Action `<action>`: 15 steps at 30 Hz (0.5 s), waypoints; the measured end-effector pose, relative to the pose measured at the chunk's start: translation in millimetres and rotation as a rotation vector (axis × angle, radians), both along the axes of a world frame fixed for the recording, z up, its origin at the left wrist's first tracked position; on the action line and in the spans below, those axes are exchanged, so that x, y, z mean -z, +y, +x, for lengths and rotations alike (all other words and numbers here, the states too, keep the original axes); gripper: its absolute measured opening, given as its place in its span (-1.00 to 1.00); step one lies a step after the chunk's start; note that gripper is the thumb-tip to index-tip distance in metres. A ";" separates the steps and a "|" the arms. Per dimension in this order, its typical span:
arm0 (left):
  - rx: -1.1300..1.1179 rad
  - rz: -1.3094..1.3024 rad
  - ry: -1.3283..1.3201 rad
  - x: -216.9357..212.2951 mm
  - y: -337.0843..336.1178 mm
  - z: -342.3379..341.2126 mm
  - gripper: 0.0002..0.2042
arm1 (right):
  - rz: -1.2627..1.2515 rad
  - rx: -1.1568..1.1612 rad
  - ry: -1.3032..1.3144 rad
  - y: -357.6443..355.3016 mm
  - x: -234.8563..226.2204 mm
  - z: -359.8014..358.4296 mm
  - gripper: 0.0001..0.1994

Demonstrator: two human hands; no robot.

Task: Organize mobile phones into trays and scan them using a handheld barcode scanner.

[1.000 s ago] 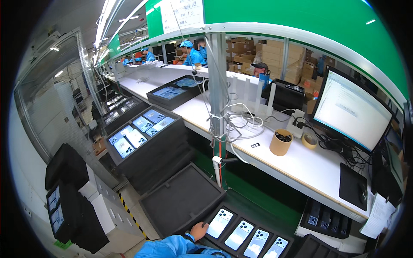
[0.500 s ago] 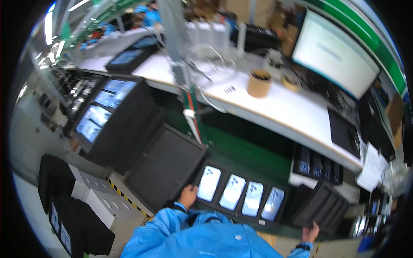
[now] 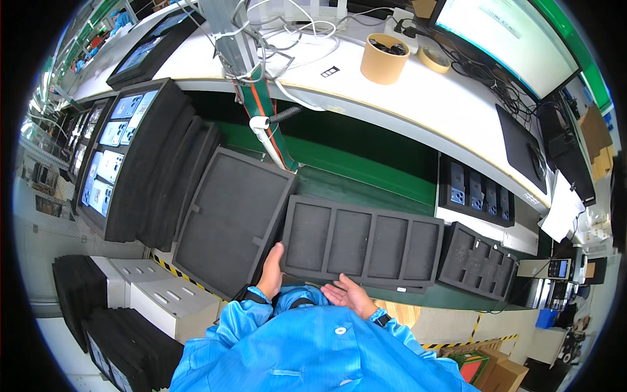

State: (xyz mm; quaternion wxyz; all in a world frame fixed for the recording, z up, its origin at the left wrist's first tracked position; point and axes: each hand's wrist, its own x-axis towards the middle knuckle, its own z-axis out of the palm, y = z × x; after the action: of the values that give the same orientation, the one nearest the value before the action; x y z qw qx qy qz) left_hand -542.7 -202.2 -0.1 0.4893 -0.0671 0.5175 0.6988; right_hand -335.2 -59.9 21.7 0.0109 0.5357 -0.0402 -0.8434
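Note:
In front of me lies a black foam tray [image 3: 372, 243] with several rectangular compartments, and nothing lies in them. It rests on another dark layer, whose edge and small white label [image 3: 401, 289] show along the near side. My left hand [image 3: 271, 274] stands at the tray's left end, fingers extended together; whether it touches the rim I cannot tell. By the near edge, my right hand [image 3: 351, 295] is turned palm up with its fingers apart, holding nothing. Left of the tray sits a large flat black foam piece [image 3: 232, 215].
A slotted black tray [image 3: 480, 262] lies to the right, below a tray of phones [image 3: 480, 194]. Tall stacked foam trays [image 3: 153, 173] with phones on top stand at the left. Beyond is the white bench [image 3: 450, 111], and a green post [image 3: 264, 108] rises before it.
The compartment tray now lies where several bright phones showed in their tray; those phones are no longer visible. My right hand has come left from the far right, and my view has shifted.

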 end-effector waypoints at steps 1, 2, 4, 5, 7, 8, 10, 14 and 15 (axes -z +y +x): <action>0.032 -0.191 0.196 -3.5 3.5 4.0 -0.43 | 0.001 -0.124 0.084 0.6 1.9 2.0 -0.61; 0.034 -0.186 0.193 1.3 2.5 4.1 -0.43 | 0.004 -0.246 0.168 1.5 3.2 3.6 -0.59; 0.200 -0.430 0.771 2.5 2.8 3.9 -0.44 | 0.065 -0.346 0.171 4.7 -16.6 2.3 -0.70; 0.204 -0.492 0.888 -6.4 5.8 5.8 -0.50 | 0.526 -0.530 0.082 9.0 -20.5 7.9 -0.75; 0.212 -0.537 0.909 -14.5 2.0 3.6 -0.49 | 1.379 -0.715 -0.215 23.3 -37.9 13.9 -0.81; 0.231 -0.575 0.929 -17.8 -2.0 0.8 -0.48 | 1.768 -0.679 -0.432 39.0 -44.5 15.4 -0.83; 0.282 -0.598 0.992 -20.1 0.6 -1.7 -0.43 | 2.134 -0.698 -0.659 69.0 -29.1 35.9 -0.71; 0.233 -0.606 1.057 -21.0 -10.0 20.2 -0.37 | 2.202 -0.975 -0.759 64.0 -4.4 60.5 -0.46; 0.261 -0.576 0.958 -51.0 -18.2 22.2 -0.46 | 2.175 -0.963 -0.732 65.8 -5.2 61.8 -0.47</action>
State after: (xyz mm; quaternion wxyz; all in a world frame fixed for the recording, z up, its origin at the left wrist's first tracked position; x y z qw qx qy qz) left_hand -520.5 -220.4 50.9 0.2446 0.1907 0.8550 0.4156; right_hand -273.4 5.9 26.9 -0.1422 0.4305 0.8785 -0.1503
